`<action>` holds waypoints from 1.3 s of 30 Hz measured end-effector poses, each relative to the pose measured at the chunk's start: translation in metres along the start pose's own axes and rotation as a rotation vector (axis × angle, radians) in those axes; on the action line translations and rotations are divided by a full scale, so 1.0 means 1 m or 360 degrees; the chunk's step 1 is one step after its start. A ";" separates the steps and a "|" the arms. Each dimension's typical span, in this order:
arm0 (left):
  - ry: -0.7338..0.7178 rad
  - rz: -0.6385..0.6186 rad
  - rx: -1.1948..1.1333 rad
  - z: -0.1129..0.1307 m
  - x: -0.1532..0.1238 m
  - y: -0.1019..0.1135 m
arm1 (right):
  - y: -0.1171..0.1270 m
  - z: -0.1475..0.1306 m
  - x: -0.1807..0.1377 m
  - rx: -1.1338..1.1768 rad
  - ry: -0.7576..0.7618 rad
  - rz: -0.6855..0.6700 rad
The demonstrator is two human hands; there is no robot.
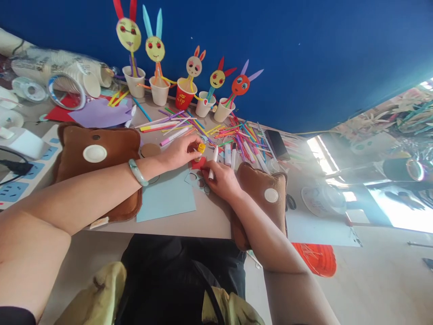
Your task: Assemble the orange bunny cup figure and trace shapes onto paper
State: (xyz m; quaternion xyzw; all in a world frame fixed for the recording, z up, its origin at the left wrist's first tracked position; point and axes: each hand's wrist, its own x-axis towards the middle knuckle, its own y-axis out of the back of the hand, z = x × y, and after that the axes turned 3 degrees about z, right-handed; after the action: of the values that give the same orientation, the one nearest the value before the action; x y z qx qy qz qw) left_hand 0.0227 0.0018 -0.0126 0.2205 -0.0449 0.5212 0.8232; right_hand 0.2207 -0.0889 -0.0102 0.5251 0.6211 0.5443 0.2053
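Note:
My left hand rests on the table with its fingertips around a small yellow cap and touching a small red paper piece. A pale green bangle sits on that wrist. My right hand is shut on a white marker, its tip pointing at the red piece. Under both hands lie a clear circle stencil and a light blue paper sheet. My forearms lie on two brown cushions, the left cushion and the right cushion.
Five paper-cup bunny figures stand along the blue wall. Several coloured sticks and markers lie scattered behind my hands. Stacked white cups, tape rolls, purple paper and a power strip sit at the left. A black phone lies at the right.

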 end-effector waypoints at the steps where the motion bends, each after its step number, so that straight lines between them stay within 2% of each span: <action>1: 0.0004 0.0006 0.0008 0.000 0.000 0.000 | 0.000 0.000 0.000 -0.0001 -0.0004 -0.0001; 10: 0.0020 0.0036 0.0059 0.000 0.002 0.003 | -0.001 0.001 0.000 0.0029 -0.0032 -0.0024; 17: 0.0074 -0.0047 0.0005 0.001 0.002 0.005 | 0.000 0.000 -0.001 0.0053 -0.0027 0.0004; 28: 0.0012 -0.0044 0.0090 0.000 0.003 0.005 | 0.000 0.001 -0.001 0.0034 -0.0024 0.0012; 39: -0.0074 -0.0122 0.0218 0.004 0.002 0.006 | 0.000 0.003 0.001 0.0069 -0.0043 -0.0005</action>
State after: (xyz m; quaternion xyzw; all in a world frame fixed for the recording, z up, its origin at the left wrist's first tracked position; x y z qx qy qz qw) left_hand 0.0188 0.0043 -0.0064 0.2900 -0.0198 0.4858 0.8243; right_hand 0.2232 -0.0870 -0.0109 0.5358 0.6308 0.5233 0.2029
